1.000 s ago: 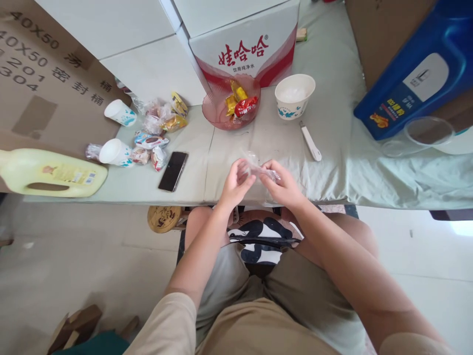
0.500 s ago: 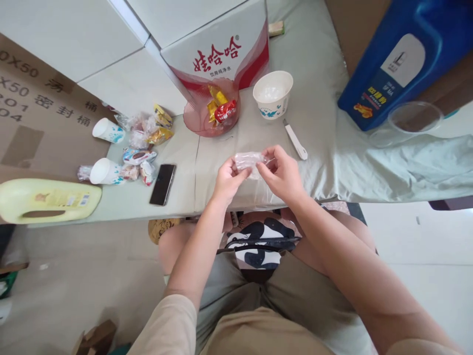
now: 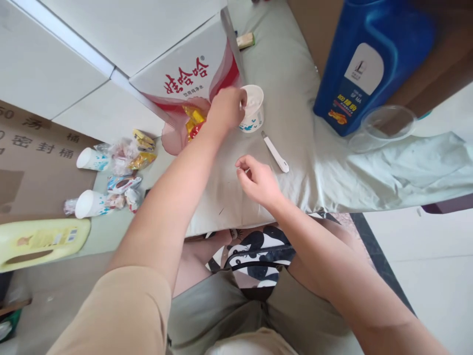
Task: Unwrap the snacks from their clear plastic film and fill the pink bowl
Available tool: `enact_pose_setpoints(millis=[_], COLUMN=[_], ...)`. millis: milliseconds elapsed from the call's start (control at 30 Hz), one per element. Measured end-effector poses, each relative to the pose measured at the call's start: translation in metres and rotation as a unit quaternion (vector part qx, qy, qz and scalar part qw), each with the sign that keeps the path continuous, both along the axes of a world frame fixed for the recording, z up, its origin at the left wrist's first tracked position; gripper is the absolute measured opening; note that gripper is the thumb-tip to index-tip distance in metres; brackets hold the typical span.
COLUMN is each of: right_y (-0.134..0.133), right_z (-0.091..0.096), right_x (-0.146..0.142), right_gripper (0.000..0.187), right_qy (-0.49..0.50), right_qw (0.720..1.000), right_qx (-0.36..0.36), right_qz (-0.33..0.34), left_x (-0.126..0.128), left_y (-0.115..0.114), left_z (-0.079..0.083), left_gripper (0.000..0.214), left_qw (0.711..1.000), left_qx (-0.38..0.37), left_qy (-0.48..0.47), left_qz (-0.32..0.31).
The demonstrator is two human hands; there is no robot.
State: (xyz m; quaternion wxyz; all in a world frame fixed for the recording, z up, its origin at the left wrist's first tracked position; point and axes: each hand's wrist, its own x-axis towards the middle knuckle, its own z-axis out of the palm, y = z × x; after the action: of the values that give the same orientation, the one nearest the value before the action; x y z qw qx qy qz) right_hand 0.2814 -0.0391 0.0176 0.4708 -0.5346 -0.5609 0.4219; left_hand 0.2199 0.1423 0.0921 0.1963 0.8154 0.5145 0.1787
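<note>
Now paper bowl (image 3: 253, 123) sits just right of left hand (image 3: 226, 109), fingers curled at its rim; any hold can't be told. Right hand (image 3: 258, 181) loosely half-curled, nothing showing in it, white cutter (image 3: 275, 154) beside it. Clear wrapper no longer spans both: two-handed handling looks finished.

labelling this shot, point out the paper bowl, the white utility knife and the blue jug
Paper bowl (image 3: 253, 122), head view, on its patterned outer wall
White utility knife (image 3: 275, 153), head view, on its handle
Blue jug (image 3: 365, 69), head view, on its label
</note>
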Motion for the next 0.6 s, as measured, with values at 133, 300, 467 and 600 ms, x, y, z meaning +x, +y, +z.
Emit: enact_pose_setpoints(millis=[133, 300, 467, 600], right_y=[0.008, 0.01, 0.006, 0.0], right_z=[-0.001, -0.001, -0.001, -0.002], right_x=[0.007, 0.012, 0.01, 0.01], right_gripper=[0.014, 0.015, 0.016, 0.016], right_qy=[0.007, 0.014, 0.001, -0.003], right_qw=[1.0, 0.999, 1.0, 1.0], right_qx=[-0.015, -0.025, -0.014, 0.001], right_qz=[-0.005, -0.014, -0.012, -0.015], left_x=[0.015, 0.032, 0.031, -0.019], left_y=[0.021, 0.026, 0.001, -0.059], left_z=[0.004, 0.001, 0.009, 0.014], left_gripper=[0.018, 0.017, 0.025, 0.024], left_qw=[0.982, 0.977, 0.988, 0.986], left_qx=[-0.126, -0.152, -0.05, 0.08], left_qy=[0.13, 0.147, 0.136, -0.144], left_qz=[-0.057, -0.006, -0.053, -0.038])
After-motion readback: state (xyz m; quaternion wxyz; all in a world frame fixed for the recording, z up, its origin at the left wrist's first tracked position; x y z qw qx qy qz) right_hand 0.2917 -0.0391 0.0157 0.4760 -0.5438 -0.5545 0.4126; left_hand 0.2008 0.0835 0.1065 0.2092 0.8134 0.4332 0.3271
